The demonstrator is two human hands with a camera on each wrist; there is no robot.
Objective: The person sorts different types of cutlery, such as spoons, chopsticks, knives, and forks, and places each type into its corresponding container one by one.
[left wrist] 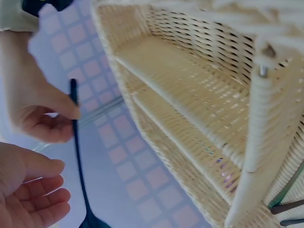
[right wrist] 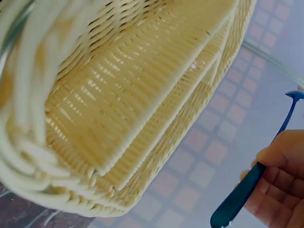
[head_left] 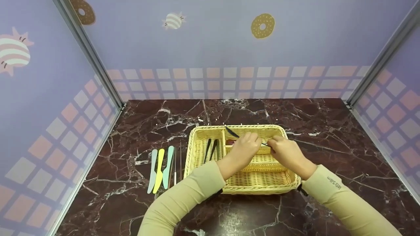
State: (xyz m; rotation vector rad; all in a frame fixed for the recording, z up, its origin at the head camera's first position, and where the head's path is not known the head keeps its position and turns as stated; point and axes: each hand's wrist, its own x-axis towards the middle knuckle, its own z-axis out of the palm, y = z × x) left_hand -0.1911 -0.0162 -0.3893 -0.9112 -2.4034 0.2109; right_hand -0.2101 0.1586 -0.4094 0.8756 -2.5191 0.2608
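A dark spoon (left wrist: 79, 156) is above the back of a wicker basket (head_left: 259, 190), its bowl (head_left: 232, 132) toward the left. My right hand (head_left: 285, 152) pinches the spoon's handle (right wrist: 242, 194) between thumb and fingers. Beside the spoon is my left hand (head_left: 246, 146); in the left wrist view its loosely bent fingers (left wrist: 50, 197) and thumb stand slightly apart from the handle. In the head view that hand covers the spoon's middle. Dark-handled utensils (head_left: 213, 149) lie in the basket's left compartment, and something reddish (head_left: 230, 142) sits in a rear compartment, partly hidden.
Left of the basket, a grey-blue knife (head_left: 153, 172), a yellow knife (head_left: 159, 172) and a mint knife (head_left: 168, 167) lie on the dark marble table (head_left: 131, 203). Thin sticks (head_left: 175, 167) lie beside them. Patterned panels (head_left: 213, 49) enclose the back and sides.
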